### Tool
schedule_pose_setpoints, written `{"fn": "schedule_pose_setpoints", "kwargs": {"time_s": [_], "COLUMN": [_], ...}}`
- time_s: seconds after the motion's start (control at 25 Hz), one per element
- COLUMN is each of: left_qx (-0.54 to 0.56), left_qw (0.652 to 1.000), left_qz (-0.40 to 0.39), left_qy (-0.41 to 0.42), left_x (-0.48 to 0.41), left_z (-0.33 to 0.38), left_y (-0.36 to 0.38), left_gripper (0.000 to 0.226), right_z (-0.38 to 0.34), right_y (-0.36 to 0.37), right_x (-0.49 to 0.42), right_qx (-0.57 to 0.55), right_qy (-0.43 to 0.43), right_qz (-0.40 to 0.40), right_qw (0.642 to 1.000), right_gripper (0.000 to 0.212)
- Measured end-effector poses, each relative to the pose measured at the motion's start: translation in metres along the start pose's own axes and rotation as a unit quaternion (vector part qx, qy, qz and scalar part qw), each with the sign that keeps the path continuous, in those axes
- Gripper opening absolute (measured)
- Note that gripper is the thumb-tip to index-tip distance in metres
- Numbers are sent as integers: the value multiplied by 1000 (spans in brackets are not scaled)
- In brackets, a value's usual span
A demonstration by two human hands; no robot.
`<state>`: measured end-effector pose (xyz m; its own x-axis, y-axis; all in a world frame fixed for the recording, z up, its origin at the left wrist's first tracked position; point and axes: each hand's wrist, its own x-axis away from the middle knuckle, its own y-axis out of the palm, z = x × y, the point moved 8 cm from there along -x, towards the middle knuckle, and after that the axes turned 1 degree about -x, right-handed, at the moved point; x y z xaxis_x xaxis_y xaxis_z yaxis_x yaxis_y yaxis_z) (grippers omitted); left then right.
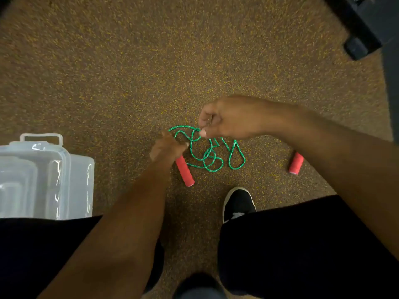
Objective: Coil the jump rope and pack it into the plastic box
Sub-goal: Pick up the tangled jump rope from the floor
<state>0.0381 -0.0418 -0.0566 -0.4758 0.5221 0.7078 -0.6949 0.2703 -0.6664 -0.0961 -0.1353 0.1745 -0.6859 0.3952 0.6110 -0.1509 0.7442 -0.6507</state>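
The rope (207, 155), green with pale flecks, lies in loose tangled loops on the speckled brown carpet (129, 72), just beyond the shoe (237, 203). The left hand (167, 147) is closed round the upper end of one red handle (185, 171), which slants down toward the shoe's left side; its free end points at the person's knees. The right hand (228, 119) hovers over the far side of the tangle, thumb and forefinger pressed together on a strand at the top of the loops, the other fingers curled in. A teardrop-shaped loop hangs off the right edge of the pile. The second red handle (296, 163) lies on the carpet well to the right of the rope, partly hidden behind the right forearm; how the rope joins it cannot be seen.

The box (64, 180), clear plastic with its lid shut and a carry tab on its far edge, sits on the carpet well to the left of the rope, its near side cut off by a dark trouser leg. Nothing of the rope is in it.
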Motion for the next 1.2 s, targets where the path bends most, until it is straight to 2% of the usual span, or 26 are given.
{"fn": "schedule_pose_setpoints", "kwargs": {"time_s": [0.12, 0.2, 0.28, 0.36, 0.44, 0.52, 0.56, 0.64, 0.68, 0.8, 0.84, 0.96, 1.0, 1.08, 1.2], "left_qx": [69, 150, 260, 336, 367, 378, 379, 399, 421, 470, 459, 351, 323, 320, 394], "left_qw": [997, 988, 962, 923, 886, 863, 858, 839, 820, 757, 753, 794, 797, 776, 722], "left_qz": [21, -12, -69, -159, -223, -239, -230, -210, -212, -242, -258, -277, -281, -292, -293], "left_qy": [-36, -20, 38, 102, 175, 234, 259, 306, 325, 385, 395, 413, 425, 458, 487], "left_x": [8, 14, 25, 48, 82, 119, 137, 172, 191, 258, 279, 334, 350, 384, 417], "left_z": [-9, -6, 16, 49, 91, 128, 141, 160, 166, 174, 175, 177, 179, 186, 198], "left_y": [2, 4, -10, -27, -60, -104, -129, -179, -203, -268, -279, -285, -283, -286, -304], "left_gripper": [68, 49, 25, 21, 17, 5, 13, 25, 26, 21, 23, 35, 36, 33, 31], "right_z": [1, 0, 2, 5, 5, 4, 2, -7, -11, -36, -48, -79, -85, -93, -97], "right_y": [2, 0, -7, -11, -21, -42, -54, -80, -92, -128, -140, -169, -174, -178, -172], "right_x": [-2, -3, -4, -6, -2, 7, 15, 34, 45, 94, 113, 166, 179, 198, 214], "right_qx": [10, 14, 18, 29, 8, -53, -94, -197, -266, -440, -463, -465, -469, -476, -495], "right_qy": [8, 13, 17, 18, 21, 31, 28, -10, -33, -102, -135, -232, -253, -275, -283], "right_qz": [-18, -18, 3, 27, 57, 106, 134, 188, 209, 258, 278, 359, 371, 374, 344], "right_qw": [1000, 1000, 1000, 999, 998, 992, 986, 962, 941, 854, 831, 775, 760, 747, 746], "right_gripper": [31, 32, 37, 48, 56, 49, 38, 13, 10, 29, 31, 29, 29, 32, 44]}}
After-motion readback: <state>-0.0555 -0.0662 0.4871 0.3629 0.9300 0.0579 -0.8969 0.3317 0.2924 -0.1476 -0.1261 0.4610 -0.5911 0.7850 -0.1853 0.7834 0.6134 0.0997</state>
